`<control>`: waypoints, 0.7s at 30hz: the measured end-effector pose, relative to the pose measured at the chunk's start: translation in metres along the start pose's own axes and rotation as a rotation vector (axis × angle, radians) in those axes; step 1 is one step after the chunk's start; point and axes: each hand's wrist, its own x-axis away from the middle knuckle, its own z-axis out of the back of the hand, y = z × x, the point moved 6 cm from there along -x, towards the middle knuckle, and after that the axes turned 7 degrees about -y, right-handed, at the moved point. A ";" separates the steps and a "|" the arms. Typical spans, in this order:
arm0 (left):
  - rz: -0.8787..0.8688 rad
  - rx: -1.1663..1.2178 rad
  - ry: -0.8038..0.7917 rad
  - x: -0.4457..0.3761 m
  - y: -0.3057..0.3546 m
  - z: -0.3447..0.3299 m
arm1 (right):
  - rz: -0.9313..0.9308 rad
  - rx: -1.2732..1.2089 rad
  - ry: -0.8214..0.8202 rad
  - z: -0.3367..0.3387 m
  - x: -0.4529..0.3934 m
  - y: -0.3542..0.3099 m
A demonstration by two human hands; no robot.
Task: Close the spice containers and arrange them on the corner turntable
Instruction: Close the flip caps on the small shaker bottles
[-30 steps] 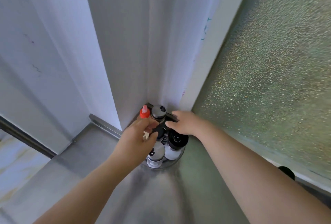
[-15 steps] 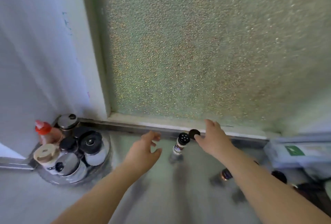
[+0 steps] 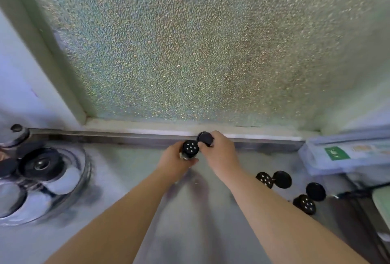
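Observation:
My left hand point(image 3: 175, 161) grips a small spice bottle point(image 3: 190, 149) whose black shaker top with holes faces up. Its black flip lid point(image 3: 205, 138) stands open and my right hand point(image 3: 221, 153) pinches it. Both hands are near the steel rail under the window. Two more spice bottles point(image 3: 264, 179) point(image 3: 305, 204) with open flip lids stand on the counter to the right. The round turntable point(image 3: 83, 176) sits at the far left, loaded with several capped containers.
Frosted glass point(image 3: 190, 42) fills the wall behind. A steel rail point(image 3: 126, 136) runs along the counter's back edge. A white box with a green label point(image 3: 337, 154) lies at the right, with dark objects below it at the right edge.
The view has swung right from the corner turntable. Both hands left the turntable, reached the bottle by the rail, and now hold it, the left on the body, the right on its lid.

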 end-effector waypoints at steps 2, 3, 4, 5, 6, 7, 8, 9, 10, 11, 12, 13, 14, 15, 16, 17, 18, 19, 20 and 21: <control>-0.051 0.077 0.008 0.018 0.016 0.004 | 0.136 -0.018 0.004 0.015 0.015 -0.014; -0.090 0.104 -0.004 0.029 0.027 0.007 | 0.227 -0.001 -0.003 0.024 0.025 -0.023; -0.125 0.116 -0.020 0.042 0.041 0.010 | 0.341 0.021 -0.022 0.034 0.036 -0.035; -0.152 0.126 -0.035 0.054 0.054 0.015 | 0.465 0.053 -0.058 0.043 0.050 -0.049; -0.170 0.141 -0.044 0.066 0.068 0.021 | 0.578 0.099 -0.109 0.050 0.064 -0.062; -0.179 0.177 -0.053 0.078 0.081 0.026 | 0.666 0.146 -0.157 0.056 0.077 -0.073; -0.184 0.224 -0.066 0.089 0.093 0.031 | 0.715 0.184 -0.193 0.061 0.087 -0.081; -0.195 0.268 -0.073 0.100 0.105 0.037 | 0.744 0.210 -0.200 0.069 0.096 -0.090; -0.214 0.287 -0.077 0.111 0.117 0.042 | 0.772 0.235 -0.172 0.078 0.104 -0.100; -0.240 0.296 -0.080 0.121 0.129 0.046 | 0.816 0.271 -0.114 0.087 0.112 -0.110; -0.272 0.295 -0.085 0.131 0.140 0.050 | 0.863 0.319 -0.054 0.096 0.121 -0.120; -0.309 0.289 -0.087 0.140 0.150 0.054 | 0.908 0.374 -0.009 0.101 0.130 -0.130; -0.344 0.263 -0.076 0.148 0.159 0.058 | 0.946 0.440 0.019 0.104 0.137 -0.140; -0.376 0.241 -0.059 0.155 0.166 0.062 | 0.978 0.504 0.035 0.104 0.144 -0.147; -0.400 0.233 -0.049 0.161 0.171 0.065 | 1.002 0.542 0.040 0.105 0.151 -0.153; -0.413 0.243 -0.047 0.167 0.176 0.067 | 1.015 0.532 0.036 0.108 0.157 -0.158; -0.422 0.255 -0.052 0.173 0.180 0.070 | 1.004 0.479 0.010 0.113 0.161 -0.164; -0.432 0.265 -0.057 0.179 0.184 0.072 | 0.980 0.399 -0.021 0.122 0.165 -0.171; -0.443 0.270 -0.061 0.184 0.188 0.074 | 0.946 0.318 -0.068 0.130 0.166 -0.176; -0.450 0.281 -0.066 0.188 0.191 0.076 | 0.907 0.249 -0.136 0.138 0.167 -0.181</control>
